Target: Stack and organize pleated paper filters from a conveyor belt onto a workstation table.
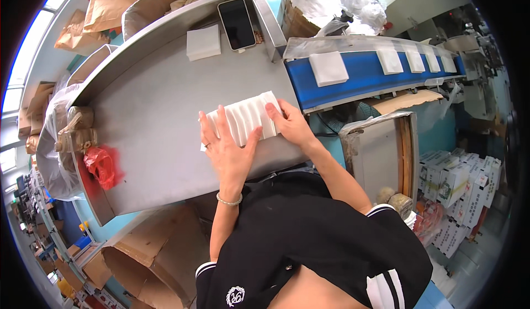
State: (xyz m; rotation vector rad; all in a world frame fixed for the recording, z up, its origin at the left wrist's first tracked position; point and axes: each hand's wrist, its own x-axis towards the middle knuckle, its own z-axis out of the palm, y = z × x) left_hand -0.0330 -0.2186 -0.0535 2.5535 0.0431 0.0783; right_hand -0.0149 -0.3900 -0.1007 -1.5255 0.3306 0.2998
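Observation:
A row of white folded paper napkins (243,118), standing packed side by side, lies near the front edge of the grey metal tray table (149,127). Its left end is under my left hand (226,143), with the fingers spread across the top and the thumb pressed on the near side. At the right end, my right hand (290,124) grips the row with its thumb on top; some of its fingers are hidden. Farther back, a separate napkin stack (203,43) lies flat beside a dark-screened phone (238,24).
On the right, a blue conveyor belt (361,71) carries several napkin stacks (329,69). A red plastic bag (100,166) sits at the table's left edge. An open cardboard box (154,254) stands below, and a wooden-edged panel (375,154) is to my right.

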